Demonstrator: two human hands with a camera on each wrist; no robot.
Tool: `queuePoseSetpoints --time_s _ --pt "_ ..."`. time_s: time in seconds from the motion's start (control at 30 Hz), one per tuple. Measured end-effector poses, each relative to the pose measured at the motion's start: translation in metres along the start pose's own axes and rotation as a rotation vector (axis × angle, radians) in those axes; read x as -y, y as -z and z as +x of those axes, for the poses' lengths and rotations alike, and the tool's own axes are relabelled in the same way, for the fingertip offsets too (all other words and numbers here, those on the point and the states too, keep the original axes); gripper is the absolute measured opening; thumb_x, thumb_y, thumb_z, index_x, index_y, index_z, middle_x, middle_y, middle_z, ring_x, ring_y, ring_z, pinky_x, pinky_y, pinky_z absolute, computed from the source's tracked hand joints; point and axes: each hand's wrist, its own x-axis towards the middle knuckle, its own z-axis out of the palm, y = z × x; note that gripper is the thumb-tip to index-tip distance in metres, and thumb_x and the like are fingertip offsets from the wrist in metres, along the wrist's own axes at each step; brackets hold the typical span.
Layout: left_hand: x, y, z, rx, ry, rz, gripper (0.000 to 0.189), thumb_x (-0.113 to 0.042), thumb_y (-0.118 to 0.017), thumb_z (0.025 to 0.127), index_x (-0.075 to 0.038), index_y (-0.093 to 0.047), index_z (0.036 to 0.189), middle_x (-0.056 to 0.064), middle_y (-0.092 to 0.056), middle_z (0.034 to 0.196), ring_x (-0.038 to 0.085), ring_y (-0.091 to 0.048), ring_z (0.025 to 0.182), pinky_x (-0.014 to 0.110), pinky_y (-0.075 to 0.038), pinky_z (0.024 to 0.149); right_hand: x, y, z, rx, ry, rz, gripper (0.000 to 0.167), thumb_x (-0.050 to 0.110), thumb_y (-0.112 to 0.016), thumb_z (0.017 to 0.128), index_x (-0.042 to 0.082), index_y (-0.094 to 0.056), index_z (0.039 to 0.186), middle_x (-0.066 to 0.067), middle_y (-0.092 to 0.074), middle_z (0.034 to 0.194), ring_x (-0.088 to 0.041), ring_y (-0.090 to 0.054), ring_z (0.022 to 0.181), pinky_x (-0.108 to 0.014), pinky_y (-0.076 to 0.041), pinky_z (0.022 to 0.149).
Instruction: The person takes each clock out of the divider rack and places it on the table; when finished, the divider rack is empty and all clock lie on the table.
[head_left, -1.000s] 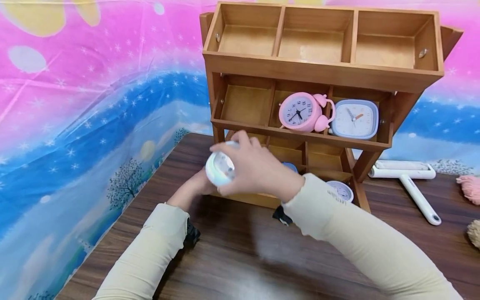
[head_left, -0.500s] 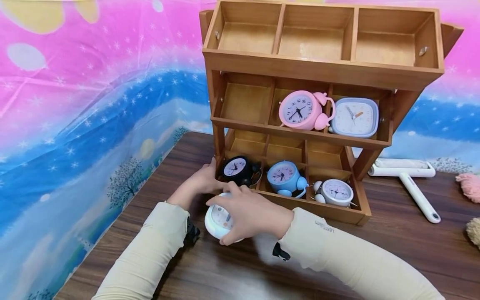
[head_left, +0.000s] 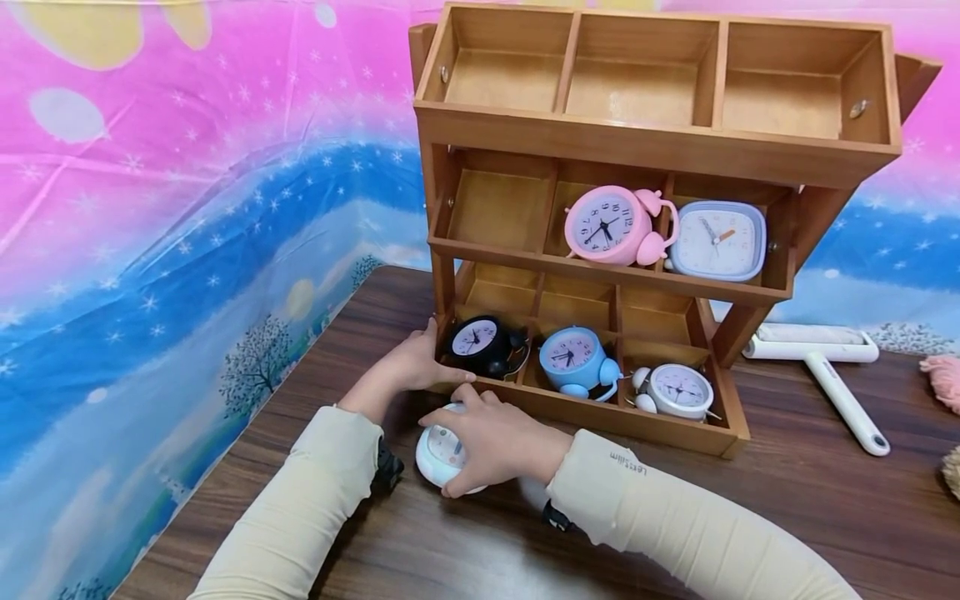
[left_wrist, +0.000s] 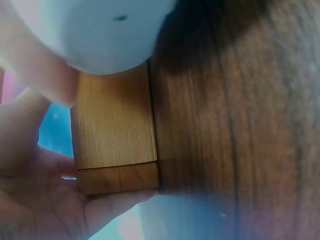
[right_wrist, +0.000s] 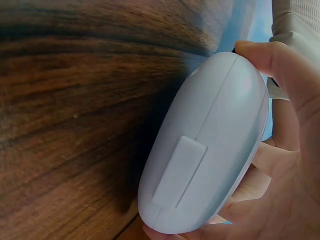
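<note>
My right hand (head_left: 504, 440) grips a rounded white alarm clock (head_left: 432, 460) from above, low over the table in front of the rack. Its fingers cover part of the dial. In the right wrist view the smooth side of the white clock (right_wrist: 220, 125) shows, with a raised rectangular button on it. My left hand (head_left: 405, 365) holds the lower left corner of the wooden rack (head_left: 630, 425), thumb along the front board. Close by, in the bottom tier, lie a black alarm clock (head_left: 480, 340), a blue twin-bell alarm clock (head_left: 576, 358) and a small white twin-bell one (head_left: 678, 392).
On the middle tier sit a pink twin-bell alarm clock (head_left: 611, 223) and a square pale-blue clock (head_left: 720, 242). A white lint roller (head_left: 836, 387) lies right of the rack. Pink and tan fluffy items lie at the right edge. A patterned cloth (head_left: 187, 208) hangs behind.
My right hand has lowered the white clock from before the rack's left side to just over the table, uncovering the bottom-tier clocks. My left hand stays at the rack's corner, its thumb now farther along the front.
</note>
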Motion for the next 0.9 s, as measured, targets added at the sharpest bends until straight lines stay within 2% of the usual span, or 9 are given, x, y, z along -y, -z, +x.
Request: queuePoseSetpoints --time_s 0.33,0.5,0.57,0.67,0.8,0.9 --pt "-0.002 0.0 -0.003 0.004 0.004 0.002 0.118 -0.053 -0.07 0.088 0.0 0.009 0.157 0.029 -0.011 0.161 0.043 -0.02 0.146 0.056 -0.028 0.114 -0.001 -0.005 0.0 -0.003 0.009 -0.025 0.081 0.053 -0.082 0.076 0.034 -0.048 0.147 -0.015 -0.036 0.15 -0.032 -0.046 0.125 -0.043 -0.048 0.094" --pt "-0.002 0.001 -0.002 0.012 0.005 0.002 0.117 -0.052 -0.07 0.088 0.0 0.008 0.157 0.029 -0.011 0.161 0.043 -0.02 0.146 0.056 -0.028 0.114 0.0 -0.004 -0.001 -0.011 0.002 -0.062 0.083 0.061 -0.079 0.076 0.035 -0.046 0.148 -0.013 -0.035 0.152 -0.033 -0.044 0.131 -0.05 -0.046 0.098" --pt "-0.001 0.001 -0.002 0.014 0.001 0.003 0.115 -0.051 -0.07 0.089 0.001 0.008 0.157 0.03 -0.011 0.16 0.044 -0.022 0.146 0.056 -0.029 0.113 0.001 0.0 -0.003 -0.038 0.011 -0.095 0.08 0.063 -0.075 0.078 0.035 -0.047 0.148 -0.012 -0.036 0.153 -0.034 -0.042 0.133 -0.052 -0.044 0.101" --pt "-0.001 0.003 -0.002 0.019 -0.018 0.006 0.106 -0.043 -0.066 0.094 0.004 0.006 0.156 0.032 -0.012 0.159 0.045 -0.028 0.143 0.055 -0.034 0.11 0.003 0.015 -0.006 -0.151 0.052 -0.157 0.068 0.062 -0.068 0.086 0.03 -0.054 0.144 -0.01 -0.046 0.147 -0.031 -0.048 0.129 -0.049 -0.048 0.098" --pt "0.0 0.005 -0.002 0.031 -0.039 0.0 0.1 -0.039 -0.062 0.097 0.005 0.007 0.155 0.033 -0.011 0.159 0.045 -0.026 0.143 0.055 -0.033 0.111 -0.002 0.051 -0.011 -0.438 0.123 -0.209 0.047 0.05 -0.065 0.093 0.023 -0.065 0.131 -0.006 -0.057 0.131 -0.026 -0.054 0.118 -0.047 -0.049 0.092" --pt "-0.001 0.005 -0.001 0.038 -0.019 -0.008 0.109 -0.046 -0.066 0.093 0.003 0.008 0.156 0.032 -0.009 0.16 0.045 -0.019 0.146 0.057 -0.028 0.113 -0.013 0.081 -0.016 -0.651 0.119 -0.248 0.041 0.046 -0.064 0.095 0.022 -0.066 0.128 -0.007 -0.055 0.133 -0.028 -0.048 0.124 -0.052 -0.04 0.099"
